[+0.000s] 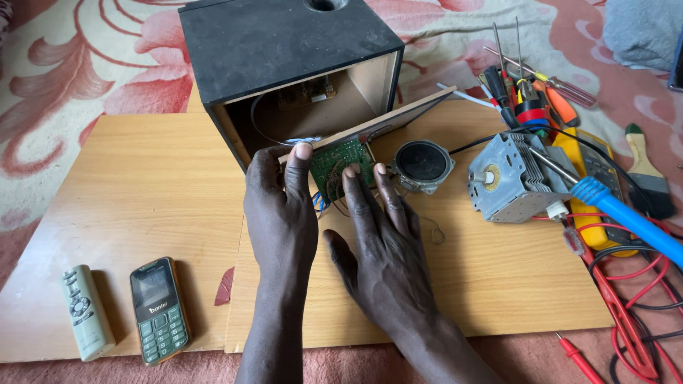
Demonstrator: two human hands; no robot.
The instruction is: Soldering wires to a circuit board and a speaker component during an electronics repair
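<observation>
Far left on the board (142,185): remote (85,313), then phone (159,310), both well apart from the hands. Left hand (281,213) pinches the panel (384,122) top edge, fingers curled over it. Right hand (380,249) open, fingertips (350,172) on the green circuit board (340,160). Panel just ahead of both hands, long axis left-to-right, rising rightward, leaning on the black box (284,43). Speaker (422,165), metal transformer (512,178), tools (541,92) to the right.

- A small orange-edged keypad mobile phone (159,309) lies at the lower left of the frame on the wooden board; its dark rectangular screen (151,286) is blank, with a white label mark just beneath it.
- A yellow handheld multimeter (596,181) at the right edge shows a greyish display window, partly hidden by wires.
</observation>
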